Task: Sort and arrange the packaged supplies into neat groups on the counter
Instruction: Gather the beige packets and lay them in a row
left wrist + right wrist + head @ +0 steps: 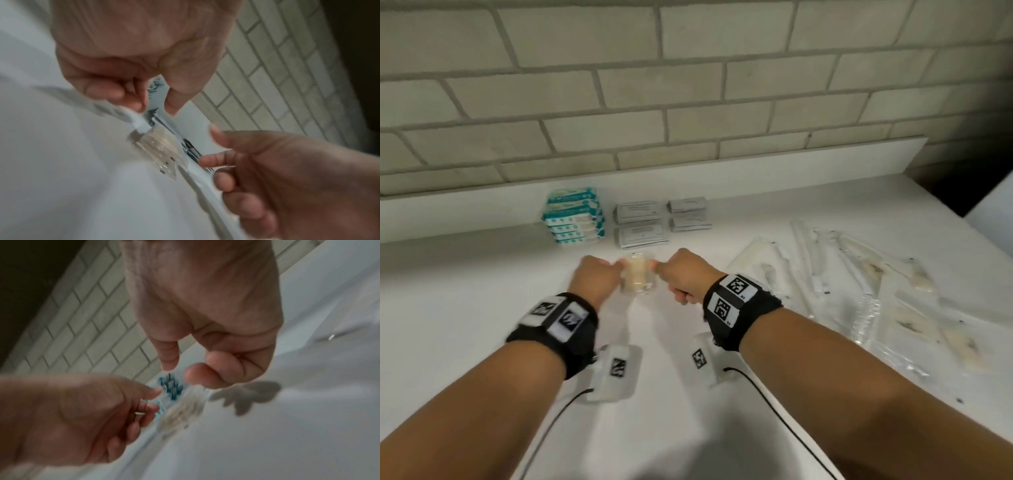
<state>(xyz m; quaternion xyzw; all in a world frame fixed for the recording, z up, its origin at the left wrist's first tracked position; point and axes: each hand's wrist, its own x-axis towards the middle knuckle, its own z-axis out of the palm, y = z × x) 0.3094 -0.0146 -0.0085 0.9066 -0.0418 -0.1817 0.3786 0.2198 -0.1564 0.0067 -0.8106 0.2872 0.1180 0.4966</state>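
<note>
A small clear packet (637,279) with beige contents lies flat on the white counter (465,308), between my two hands. My left hand (599,277) is at its left edge with fingers curled. In the left wrist view the forefinger meets the packet (160,151) at its blurred edge, with the thumb a little apart; blur hides whether the left hand (156,108) pinches it. My right hand (681,277) is at the right edge. Its thumb and forefinger are apart above the packet (183,407), so the right hand (179,371) holds nothing.
Against the back ledge stand a stack of blue-and-white packs (573,219), grey flat sachets (640,222) and smaller grey sachets (688,214). A loose heap of long clear pouches (859,291) covers the right side. A tiled wall rises behind.
</note>
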